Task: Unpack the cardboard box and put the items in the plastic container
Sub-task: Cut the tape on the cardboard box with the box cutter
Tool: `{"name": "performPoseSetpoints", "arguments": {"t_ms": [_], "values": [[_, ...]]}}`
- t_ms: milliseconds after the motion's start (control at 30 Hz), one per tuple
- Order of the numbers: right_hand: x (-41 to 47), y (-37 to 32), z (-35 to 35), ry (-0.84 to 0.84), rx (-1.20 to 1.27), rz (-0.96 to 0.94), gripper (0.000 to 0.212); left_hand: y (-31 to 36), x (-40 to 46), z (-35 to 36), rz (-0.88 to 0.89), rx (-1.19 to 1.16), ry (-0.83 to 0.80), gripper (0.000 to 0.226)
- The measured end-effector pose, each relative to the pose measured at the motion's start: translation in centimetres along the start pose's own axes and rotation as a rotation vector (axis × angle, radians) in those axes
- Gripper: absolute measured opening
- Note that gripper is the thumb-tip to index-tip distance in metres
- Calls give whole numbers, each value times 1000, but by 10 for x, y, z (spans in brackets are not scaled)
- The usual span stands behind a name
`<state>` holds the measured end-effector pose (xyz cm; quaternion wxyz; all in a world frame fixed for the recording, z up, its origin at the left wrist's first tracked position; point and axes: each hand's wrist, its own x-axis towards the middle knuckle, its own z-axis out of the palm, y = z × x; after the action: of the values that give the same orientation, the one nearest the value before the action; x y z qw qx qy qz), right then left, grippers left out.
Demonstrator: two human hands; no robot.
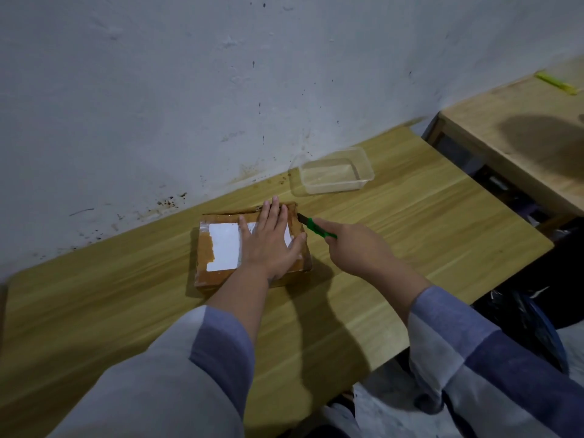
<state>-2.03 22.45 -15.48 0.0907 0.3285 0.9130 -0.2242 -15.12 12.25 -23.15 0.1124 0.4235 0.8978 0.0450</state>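
Note:
A flat, taped cardboard box (218, 248) with a white label lies closed in the middle of the wooden table (410, 222). My left hand (271, 241) rests flat on its top, fingers spread, pressing it down. My right hand (357, 248) grips a green utility knife (316, 227), whose blade touches the box's far right edge. A clear, empty plastic container (331, 175) stands behind the box, close to the wall.
A stained white wall (221, 90) runs along the table's far side. A second wooden table (521, 137) stands to the right across a gap, with a yellow-green object (557, 83) on it. Dark clutter lies on the floor at right.

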Motion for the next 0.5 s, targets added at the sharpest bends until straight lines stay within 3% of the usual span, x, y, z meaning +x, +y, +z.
{"name": "performPoseSetpoints", "arguments": {"t_ms": [167, 300, 500], "values": [[4, 10, -4, -25, -23, -11, 49, 1, 1, 1, -8, 28, -6, 87], [4, 12, 0, -86, 296, 19, 49, 6, 1, 0, -16, 13, -10, 83], [6, 18, 6, -51, 514, 74, 44, 6, -3, 1, -10, -8, 52, 80]]}}
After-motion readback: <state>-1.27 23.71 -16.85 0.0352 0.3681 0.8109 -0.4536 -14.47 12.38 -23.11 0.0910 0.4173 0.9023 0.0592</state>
